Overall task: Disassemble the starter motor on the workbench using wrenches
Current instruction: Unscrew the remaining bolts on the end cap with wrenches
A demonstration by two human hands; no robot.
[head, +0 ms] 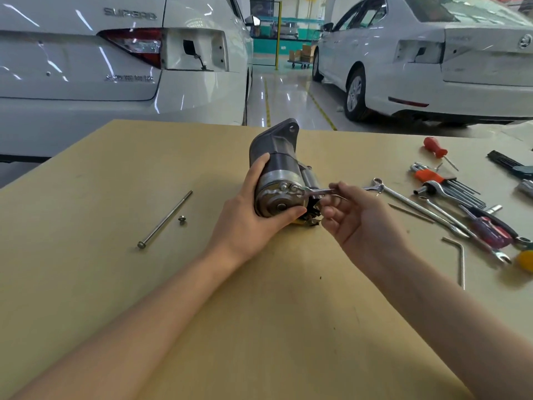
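- Two white cars (121, 67) stand behind a tan workbench (259, 313) on a glossy workshop floor.
- At mid-bench lies the starter motor (277, 174), its end cap facing the camera and its mounting flange pointing to the far side.
- A left hand (253, 215) wraps round the motor's near end, fingers over the top and thumb under the cap, steadying it.
- A right hand (357, 217) pinches the shank of a small wrench (317, 192) between thumb and fingertips; the wrench head sits on a bolt (294, 187) at the cap's upper edge.
- One long through bolt (165, 219) and a small screw (181, 219) already lie loose on the bench to the left, well apart from the motor.
- Judging by these, disassembly appears to be at an early stage: the cap, body and flange end remain joined.
- Spare spanners, hex keys (450, 189) and screwdrivers are spread on the right.
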